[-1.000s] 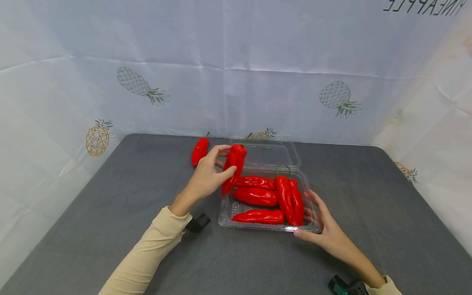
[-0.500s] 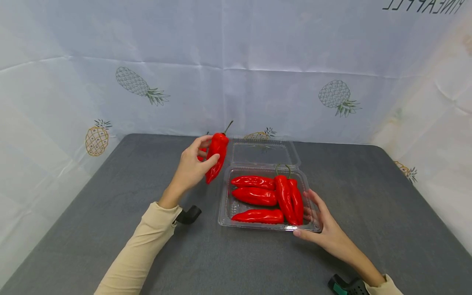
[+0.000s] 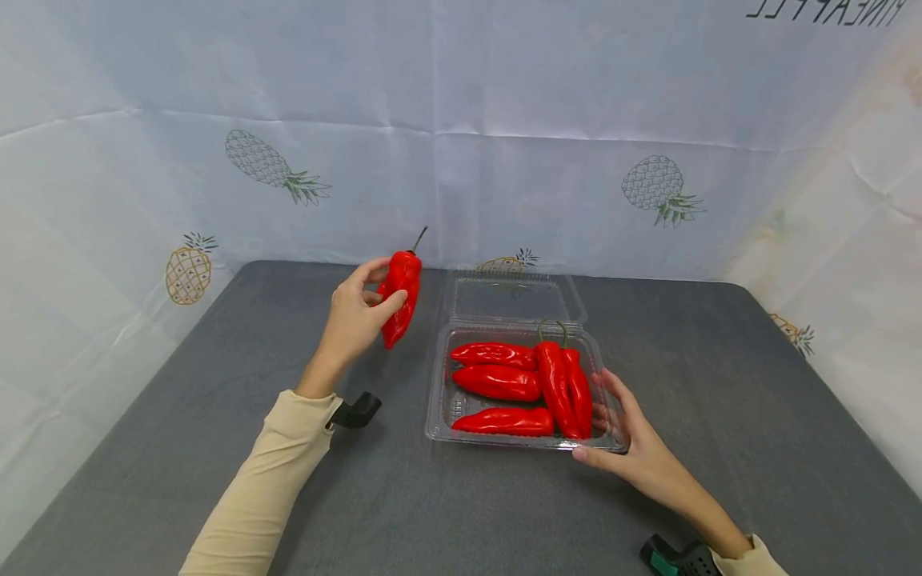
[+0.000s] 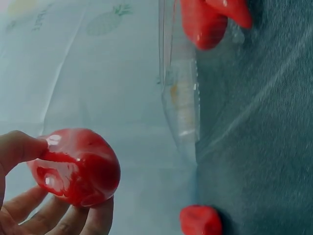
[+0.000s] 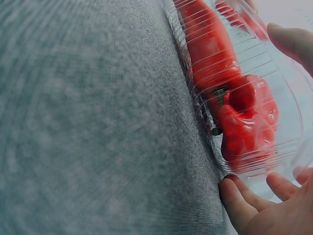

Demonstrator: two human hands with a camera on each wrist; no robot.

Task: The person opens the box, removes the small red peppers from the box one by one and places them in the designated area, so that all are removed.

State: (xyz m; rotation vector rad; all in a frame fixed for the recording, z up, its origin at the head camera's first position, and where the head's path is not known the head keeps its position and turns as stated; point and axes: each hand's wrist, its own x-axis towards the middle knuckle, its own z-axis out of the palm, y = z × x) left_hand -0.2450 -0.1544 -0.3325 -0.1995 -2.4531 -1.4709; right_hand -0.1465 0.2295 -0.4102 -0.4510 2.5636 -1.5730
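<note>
My left hand (image 3: 350, 322) holds a red pepper (image 3: 405, 280) upright above the table, thumb on one side and fingers on the other; its green stem points up. A second red pepper (image 4: 200, 220) lies on the table, seen in the left wrist view and mostly hidden behind the hand in the head view. My right hand (image 3: 637, 452) grips the near right corner of a see-through plastic clamshell box (image 3: 434, 400), thumb at the front edge and fingers along the right side. Inside, three red peppers (image 3: 497, 382) lie crosswise and two more (image 3: 556, 388) lie lengthwise at the right.
The box's lid (image 3: 511, 296) lies folded back toward the far edge of the grey table (image 3: 180, 448). Behind the table hangs a white cloth (image 3: 432, 160) with pineapple prints.
My left hand has moved the held pepper from over the box's left edge, leftward and away from the box. The right hand and the box have stayed in place.
</note>
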